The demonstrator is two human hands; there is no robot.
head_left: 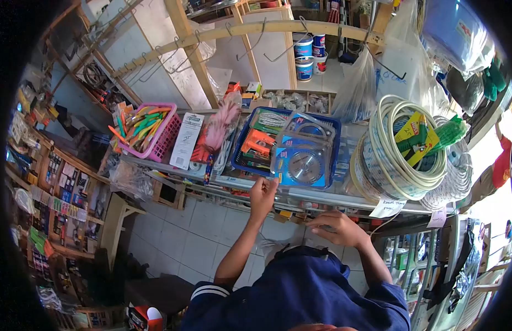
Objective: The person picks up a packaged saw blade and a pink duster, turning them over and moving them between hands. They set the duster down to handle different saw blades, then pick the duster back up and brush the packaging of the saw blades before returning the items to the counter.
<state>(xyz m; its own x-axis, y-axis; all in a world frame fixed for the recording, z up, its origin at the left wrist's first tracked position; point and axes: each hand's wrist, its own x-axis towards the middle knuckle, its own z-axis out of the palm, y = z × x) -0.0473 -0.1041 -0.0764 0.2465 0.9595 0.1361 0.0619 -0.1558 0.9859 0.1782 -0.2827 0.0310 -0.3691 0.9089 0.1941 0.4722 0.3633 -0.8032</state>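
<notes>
Left hand (262, 194) pinching the lower corner of a blister-packed saw blade (301, 166) — the pack not yet lifted, standing in the blue basket (241, 138) on the counter edge — while the right hand (337, 228) rests lower, fingers curled, its hold not discernible

Crowded shelf (322, 194), bare floor (195, 234) below

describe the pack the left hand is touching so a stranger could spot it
Start at the blue basket in the middle of the counter. Leaning at its front right is a blue card pack, its lower corner pinched by the left hand. Unlike the orange tools beside it, it shows a round toothed saw blade.
</notes>
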